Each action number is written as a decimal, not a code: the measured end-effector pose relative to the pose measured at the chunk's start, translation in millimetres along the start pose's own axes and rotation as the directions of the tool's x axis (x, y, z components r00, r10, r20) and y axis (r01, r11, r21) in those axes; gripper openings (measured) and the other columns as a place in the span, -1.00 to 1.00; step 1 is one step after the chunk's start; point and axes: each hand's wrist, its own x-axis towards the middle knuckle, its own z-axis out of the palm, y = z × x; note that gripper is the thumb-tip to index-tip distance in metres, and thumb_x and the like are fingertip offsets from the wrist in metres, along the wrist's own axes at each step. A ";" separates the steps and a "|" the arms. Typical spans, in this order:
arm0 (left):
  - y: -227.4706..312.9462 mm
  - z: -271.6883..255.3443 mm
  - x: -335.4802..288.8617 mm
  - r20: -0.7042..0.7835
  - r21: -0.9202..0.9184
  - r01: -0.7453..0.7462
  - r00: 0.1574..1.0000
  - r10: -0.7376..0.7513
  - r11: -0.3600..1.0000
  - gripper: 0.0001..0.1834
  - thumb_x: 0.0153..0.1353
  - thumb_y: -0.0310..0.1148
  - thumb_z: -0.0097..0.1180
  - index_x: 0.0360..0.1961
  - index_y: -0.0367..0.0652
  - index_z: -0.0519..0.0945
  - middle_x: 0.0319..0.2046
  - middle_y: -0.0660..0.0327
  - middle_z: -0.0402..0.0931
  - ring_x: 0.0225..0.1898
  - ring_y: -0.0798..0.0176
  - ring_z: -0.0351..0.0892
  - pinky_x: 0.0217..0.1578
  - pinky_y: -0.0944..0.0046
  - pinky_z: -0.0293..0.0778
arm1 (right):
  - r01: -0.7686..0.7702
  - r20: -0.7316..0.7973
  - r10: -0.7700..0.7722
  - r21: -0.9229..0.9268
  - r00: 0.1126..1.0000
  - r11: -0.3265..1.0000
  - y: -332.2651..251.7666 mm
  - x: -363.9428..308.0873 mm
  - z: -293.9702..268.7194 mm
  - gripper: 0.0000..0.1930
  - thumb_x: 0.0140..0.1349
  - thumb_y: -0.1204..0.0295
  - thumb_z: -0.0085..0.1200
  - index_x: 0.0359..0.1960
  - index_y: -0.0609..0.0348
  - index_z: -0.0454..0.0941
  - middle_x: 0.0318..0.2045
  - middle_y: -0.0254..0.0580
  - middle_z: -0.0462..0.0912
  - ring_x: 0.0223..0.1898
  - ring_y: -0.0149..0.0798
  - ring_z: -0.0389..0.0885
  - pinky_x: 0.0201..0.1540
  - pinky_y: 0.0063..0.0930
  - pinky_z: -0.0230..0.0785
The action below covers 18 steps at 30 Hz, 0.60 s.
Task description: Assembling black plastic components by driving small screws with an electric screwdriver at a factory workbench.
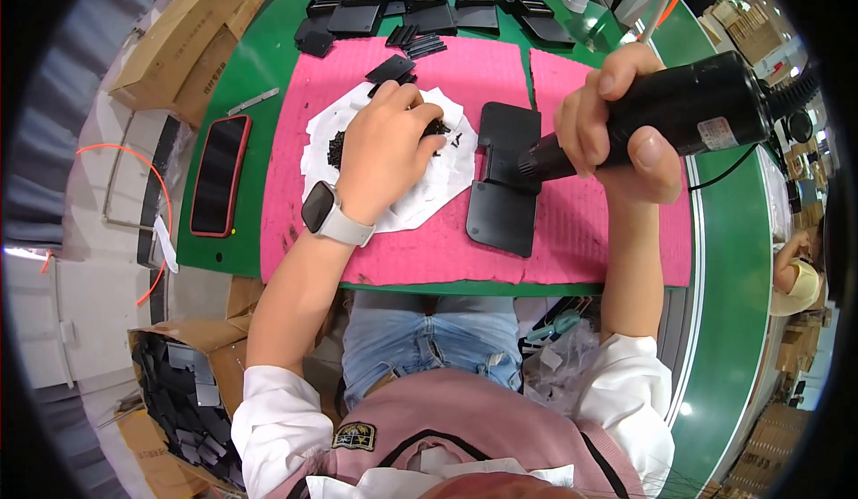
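on the pink mat (pixel 429 249) covering the green table (pixel 268 61), left hand (pixel 386 146) lies palm down, wrist bent slightly, fingers curled and pinching into a small heap of tiny black parts (pixel 338 149) on a white paper sheet (pixel 438 186); whether a part is actually pinched cannot be told. white smartwatch (pixel 326 213) on that wrist, forearm rising from lower edge, white sleeve pushed back.

right hand (pixel 617 128) raised above the mat, fingers wrapped fully around the black body of a powered hand tool (pixel 688 106), thumb on top. tool long axis runs roughly right-upper to left-lower; nose points down-left, tip touching or just over a flat black plastic plate (pixel 505 182). small pale label sits on the tool barrel near the right side; black cord leaves its rear.

plate lies flat on mat just right of the paper, long axis near vertical in view, slightly tilted.

far edge of table: row of similar black plates with clips (pixel 429 3). left of mat: smartphone in red case (pixel 219 176), screen dark, long axis near vertical. brown cardboard boxes (pixel 179 39) at upper left beyond table; open carton of black pieces (pixel 188 392) at lower left by the person's side.
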 end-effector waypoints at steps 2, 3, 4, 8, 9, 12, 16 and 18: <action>0.3 2.4 -0.5 0.007 0.023 0.019 1.000 -0.020 1.000 -0.85 -0.11 -0.46 0.27 -0.44 -0.19 0.61 -0.43 0.22 0.45 -0.29 0.13 0.44 -0.32 0.17 0.41 | 0.010 -0.010 -0.010 0.000 1.000 1.000 -0.2 -1.1 2.7 -0.58 0.05 0.24 0.16 -0.23 0.28 0.29 -0.76 -0.30 0.35 -0.81 -0.47 0.27 -0.76 -0.62 0.13; 0.2 3.6 -0.6 0.010 0.047 0.038 0.999 -0.038 0.998 -0.86 -0.08 -0.46 0.24 -0.42 -0.19 0.60 -0.45 0.22 0.43 -0.30 0.12 0.43 -0.32 0.17 0.40 | 0.001 0.016 -0.001 0.008 1.000 1.000 -0.3 -2.3 2.4 -0.59 0.06 0.23 0.13 -0.20 0.25 0.28 -0.73 -0.30 0.36 -0.80 -0.46 0.26 -0.74 -0.62 0.13; 0.2 4.3 -0.1 0.010 0.049 0.039 0.999 -0.040 0.998 -0.86 -0.08 -0.46 0.24 -0.42 -0.19 0.60 -0.45 0.22 0.43 -0.30 0.12 0.43 -0.32 0.17 0.40 | -0.006 0.043 0.006 0.016 0.999 1.000 -0.5 -2.5 2.3 -0.59 0.07 0.22 0.09 -0.18 0.23 0.28 -0.70 -0.31 0.37 -0.79 -0.44 0.26 -0.72 -0.62 0.13; 1.1 3.8 1.1 -0.032 0.081 0.033 0.999 -0.031 0.996 -0.89 -0.08 -0.49 0.23 -0.47 -0.24 0.58 -0.49 0.18 0.43 -0.33 0.10 0.44 -0.33 0.16 0.39 | -0.004 0.036 0.003 0.011 0.999 1.000 -3.2 -4.3 -0.6 -0.58 0.08 0.19 0.07 -0.16 0.22 0.28 -0.69 -0.33 0.37 -0.79 -0.45 0.27 -0.69 -0.59 0.13; 0.9 3.5 1.2 -0.062 0.060 0.040 0.997 -0.036 0.997 -0.90 -0.07 -0.50 0.23 -0.48 -0.26 0.58 -0.49 0.17 0.44 -0.35 0.08 0.44 -0.34 0.16 0.39 | 0.016 0.042 -0.017 0.013 0.999 1.000 -4.1 -4.0 -2.5 -0.57 0.10 0.17 0.05 -0.15 0.21 0.27 -0.69 -0.35 0.36 -0.78 -0.45 0.28 -0.66 -0.58 0.12; -6.1 -0.2 -2.1 -0.163 0.025 0.067 0.985 -0.062 0.997 -0.91 -0.05 -0.46 0.22 -0.54 -0.25 0.57 -0.52 0.15 0.43 -0.36 0.07 0.45 -0.35 0.13 0.39 | 0.038 0.055 -0.039 0.019 0.998 0.999 -4.9 -2.1 -4.3 -0.57 0.12 0.13 0.02 -0.13 0.19 0.27 -0.68 -0.38 0.36 -0.78 -0.45 0.30 -0.61 -0.55 0.12; -7.5 -1.0 -1.8 -0.164 -0.012 0.096 0.982 -0.097 0.995 -0.91 -0.03 -0.45 0.23 -0.52 -0.26 0.61 -0.56 0.12 0.44 -0.41 0.04 0.46 -0.36 0.11 0.39 | 0.104 0.045 -0.110 0.123 0.993 0.987 -6.4 0.9 -5.1 -0.62 0.13 0.31 0.03 -0.11 0.26 0.26 -0.68 -0.23 0.37 -0.75 -0.40 0.26 -0.70 -0.58 0.16; -7.4 -0.4 -2.3 -0.169 -0.032 0.100 0.980 -0.104 0.994 -0.91 -0.04 -0.46 0.23 -0.50 -0.26 0.61 -0.54 0.12 0.47 -0.41 0.07 0.48 -0.37 0.15 0.41 | 0.133 -0.012 -0.132 0.145 0.991 0.980 -5.9 2.3 -0.1 -0.67 0.13 0.33 0.03 -0.16 0.28 0.30 -0.69 -0.24 0.37 -0.76 -0.41 0.27 -0.71 -0.58 0.16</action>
